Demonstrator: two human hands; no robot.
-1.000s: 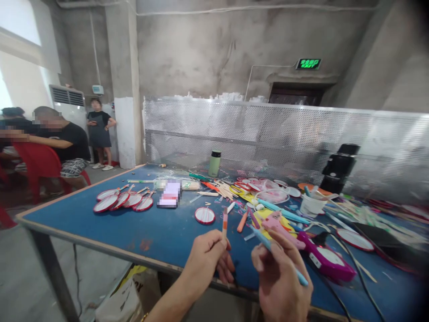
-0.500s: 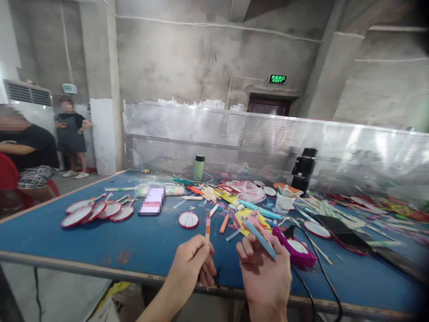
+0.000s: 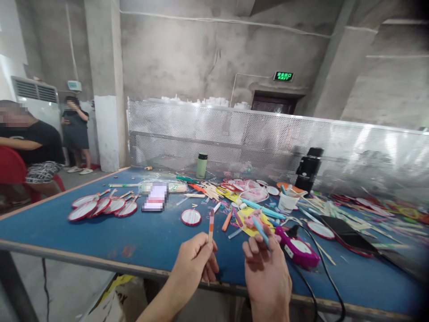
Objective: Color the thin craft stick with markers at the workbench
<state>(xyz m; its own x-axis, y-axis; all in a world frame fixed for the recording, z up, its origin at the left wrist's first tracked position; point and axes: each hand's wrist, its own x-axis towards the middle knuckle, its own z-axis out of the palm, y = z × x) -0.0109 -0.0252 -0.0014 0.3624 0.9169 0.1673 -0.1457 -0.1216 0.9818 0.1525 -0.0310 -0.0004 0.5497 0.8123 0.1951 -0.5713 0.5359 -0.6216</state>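
My left hand is closed in a pinch on a flat wooden stick, held upright, with orange and brown bands near its top. To its right, my right hand, palm turned up, grips a light-blue pen-like stick between thumb and fingers; its tip points up and left. The two held things are apart. Just beyond my left hand lies a round white disc with a red rim. An orange stick and a yellow sheet lie beyond and between the hands.
Red-rimmed discs overlap at the left, beside a lit phone. A purple power strip with black cables sits right of my right hand. Behind stand a white cup, a green bottle and a black flask. Two people are at left.
The view has shifted slightly, moving the scene right. My right-hand fingers have curled further around the blue stick, so less of it shows. The standing person has raised a hand to the head.
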